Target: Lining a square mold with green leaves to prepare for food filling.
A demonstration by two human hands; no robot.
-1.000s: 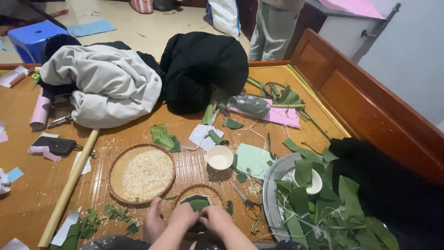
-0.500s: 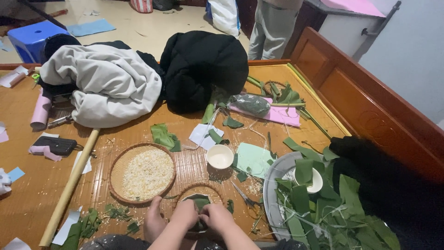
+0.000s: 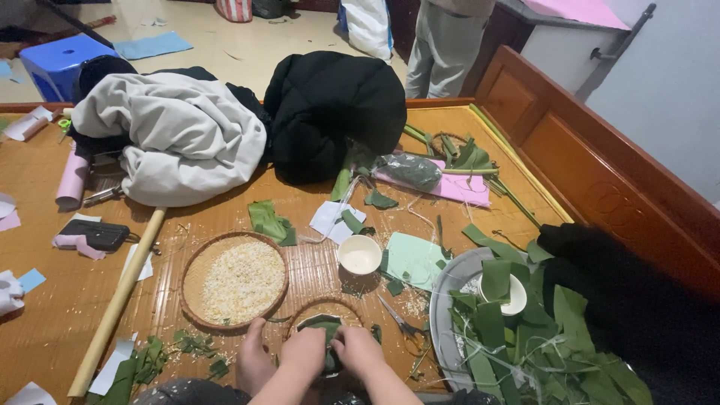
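My left hand (image 3: pixel 300 354) and my right hand (image 3: pixel 358 349) are pressed together on a folded green leaf wrap (image 3: pixel 322 328) over a small woven basket (image 3: pixel 324 306) at the near edge of the mat. Both hands have their fingers closed around the leaf. Just left of them lies a round woven tray of pale rice (image 3: pixel 235 279). A bare foot (image 3: pixel 253 360) rests beside my left hand. A small white cup (image 3: pixel 359 254) stands a little beyond the basket.
A metal tray (image 3: pixel 448 300) piled with green leaf strips and a white bowl (image 3: pixel 516 296) sits at the right. Scissors (image 3: pixel 397 321) lie beside it. A bamboo pole (image 3: pixel 120 296), a grey jacket (image 3: pixel 172 135), a black jacket (image 3: pixel 334 105) and a wooden bed frame (image 3: pixel 600 172) surround the mat. A person (image 3: pixel 446 45) stands beyond.
My hands have stayed on the leaf wrap, shifting only slightly over the small basket. Nothing else has moved.
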